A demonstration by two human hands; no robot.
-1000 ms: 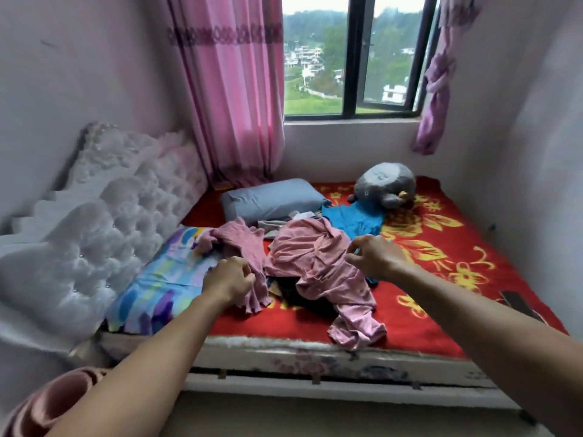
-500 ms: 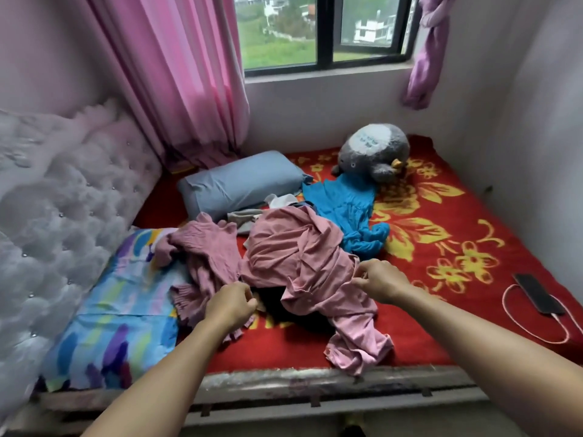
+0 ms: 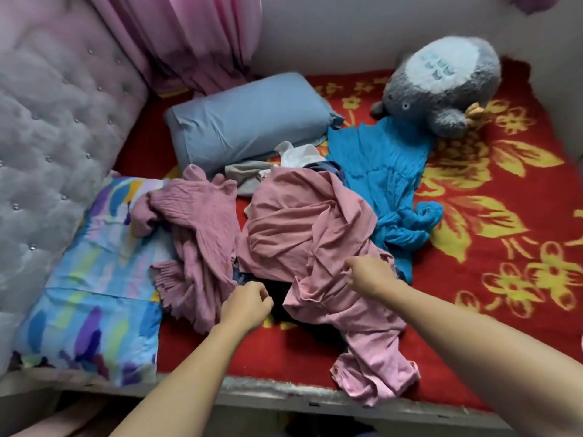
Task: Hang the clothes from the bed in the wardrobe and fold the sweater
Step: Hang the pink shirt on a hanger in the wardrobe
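Observation:
A heap of clothes lies on the red flowered bed (image 3: 511,313). A pink ribbed sweater (image 3: 202,222) spreads at the left, partly over a colourful pillow. A dusty-pink shirt (image 3: 299,222) is crumpled in the middle, one end trailing over the bed's front edge. A blue garment (image 3: 378,171) lies to its right, and a black garment (image 3: 284,307) shows underneath. My right hand (image 3: 369,275) pinches the pink shirt's fabric. My left hand (image 3: 246,305) hovers curled between the sweater and the black garment; its fingertips are hidden.
A blue pillow (image 3: 246,121) and a grey plush toy (image 3: 441,83) sit at the back. Grey and white garments (image 3: 252,175) peek out behind the heap. A tufted headboard (image 3: 47,121) stands left, pink curtain (image 3: 195,36) behind. The wardrobe is out of view.
My head has tilted down and closer, so the window has left the view. Both hands have drawn toward the front of the heap; the left has left the sweater.

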